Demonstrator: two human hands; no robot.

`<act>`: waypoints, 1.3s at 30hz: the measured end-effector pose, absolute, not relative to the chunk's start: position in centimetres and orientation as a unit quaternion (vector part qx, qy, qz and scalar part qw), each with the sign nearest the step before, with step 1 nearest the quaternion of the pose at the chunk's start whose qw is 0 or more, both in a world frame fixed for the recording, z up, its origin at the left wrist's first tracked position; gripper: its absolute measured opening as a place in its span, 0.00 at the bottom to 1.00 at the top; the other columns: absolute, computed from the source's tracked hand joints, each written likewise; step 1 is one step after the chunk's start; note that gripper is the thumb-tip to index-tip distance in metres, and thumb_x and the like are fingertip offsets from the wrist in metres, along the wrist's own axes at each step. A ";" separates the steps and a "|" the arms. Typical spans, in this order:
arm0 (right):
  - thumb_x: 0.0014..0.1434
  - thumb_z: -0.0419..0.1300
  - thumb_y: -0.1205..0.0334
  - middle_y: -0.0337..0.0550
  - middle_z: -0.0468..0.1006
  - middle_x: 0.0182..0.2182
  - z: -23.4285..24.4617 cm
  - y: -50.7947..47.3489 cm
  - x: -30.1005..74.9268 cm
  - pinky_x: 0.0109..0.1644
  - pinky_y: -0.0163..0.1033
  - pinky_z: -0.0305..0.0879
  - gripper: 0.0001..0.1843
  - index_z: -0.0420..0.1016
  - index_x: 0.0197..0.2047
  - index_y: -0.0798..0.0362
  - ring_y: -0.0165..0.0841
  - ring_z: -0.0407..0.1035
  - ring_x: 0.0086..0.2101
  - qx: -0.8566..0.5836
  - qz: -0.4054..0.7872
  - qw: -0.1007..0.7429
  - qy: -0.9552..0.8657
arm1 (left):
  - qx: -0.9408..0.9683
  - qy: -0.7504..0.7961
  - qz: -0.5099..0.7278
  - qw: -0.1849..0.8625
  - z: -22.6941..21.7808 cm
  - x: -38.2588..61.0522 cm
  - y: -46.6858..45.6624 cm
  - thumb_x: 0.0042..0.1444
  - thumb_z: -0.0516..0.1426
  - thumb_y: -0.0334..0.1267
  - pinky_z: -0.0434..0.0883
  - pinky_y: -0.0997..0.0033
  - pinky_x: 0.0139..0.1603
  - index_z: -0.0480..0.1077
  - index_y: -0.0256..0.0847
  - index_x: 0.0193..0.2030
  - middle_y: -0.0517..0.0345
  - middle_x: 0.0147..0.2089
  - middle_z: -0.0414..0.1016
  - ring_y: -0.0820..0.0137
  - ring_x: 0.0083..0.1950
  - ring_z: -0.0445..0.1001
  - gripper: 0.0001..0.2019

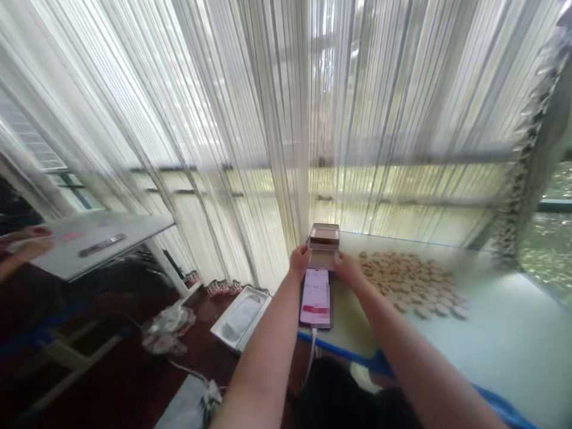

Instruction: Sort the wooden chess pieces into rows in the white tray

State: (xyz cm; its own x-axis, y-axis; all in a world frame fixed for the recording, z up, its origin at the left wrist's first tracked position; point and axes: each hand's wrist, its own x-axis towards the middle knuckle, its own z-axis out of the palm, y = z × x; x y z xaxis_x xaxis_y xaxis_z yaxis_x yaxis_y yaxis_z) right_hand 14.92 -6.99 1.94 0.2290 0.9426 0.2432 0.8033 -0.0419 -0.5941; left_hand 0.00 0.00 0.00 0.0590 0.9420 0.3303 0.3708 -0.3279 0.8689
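Observation:
A small brown and white box stands at the far edge of a pale green table. My left hand grips its left side and my right hand grips its right side, fingers closed on it. A phone with a lit screen lies flat on the table just below the box, between my wrists, with a white cable running off its near end. A heap of several small tan round pieces lies to the right of my right hand.
String curtains hang before a window behind the table. On the dark floor to the left lie a white tray and a crumpled bag. Another person's hand rests at a grey table at far left.

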 end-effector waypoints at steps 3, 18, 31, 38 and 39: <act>0.55 0.49 0.65 0.53 0.79 0.38 1.8 -7.6 14.7 0.38 0.36 0.60 0.18 0.73 0.47 0.57 0.40 0.71 0.39 -0.718 0.108 0.334 -0.601 | 0.665 0.497 0.470 0.299 0.1 -0.1 -0.5 0.52 0.54 0.35 0.69 0.69 0.43 0.74 0.37 0.42 0.53 0.40 0.78 0.67 0.41 0.74 0.12; 0.63 0.41 0.59 0.59 0.77 0.39 1.0 -6.8 14.4 0.43 0.44 0.62 0.22 0.69 0.50 0.59 0.43 0.71 0.41 -0.697 0.103 0.376 -0.603 | 0.664 0.489 0.482 0.297 0.6 0.0 -0.9 0.61 0.46 0.39 0.62 0.64 0.59 0.67 0.38 0.53 0.51 0.54 0.70 0.65 0.58 0.66 0.18; 0.60 0.42 0.54 0.55 0.71 0.50 0.0 -7.8 14.5 0.57 0.47 0.56 0.27 0.68 0.54 0.61 0.39 0.64 0.51 -0.621 0.086 0.551 -0.551 | 0.591 0.511 0.551 0.294 1.2 0.1 -1.9 0.62 0.43 0.40 0.58 0.65 0.61 0.66 0.35 0.53 0.47 0.57 0.67 0.67 0.60 0.63 0.19; 0.59 0.42 0.56 0.60 0.70 0.52 0.9 -8.6 14.7 0.59 0.48 0.54 0.29 0.66 0.55 0.66 0.41 0.62 0.53 -0.624 0.092 0.579 -0.517 | 0.537 0.539 0.607 0.228 2.0 -0.2 -2.2 0.58 0.44 0.38 0.67 0.63 0.49 0.73 0.36 0.39 0.49 0.43 0.75 0.65 0.48 0.71 0.17; 0.59 0.42 0.56 0.61 0.69 0.52 1.0 -8.6 14.7 0.58 0.47 0.54 0.29 0.66 0.55 0.67 0.41 0.62 0.53 -0.625 0.097 0.584 -0.509 | 0.525 0.537 0.620 0.227 2.1 -0.4 -2.1 0.57 0.44 0.38 0.68 0.64 0.47 0.72 0.36 0.38 0.50 0.42 0.76 0.65 0.46 0.72 0.17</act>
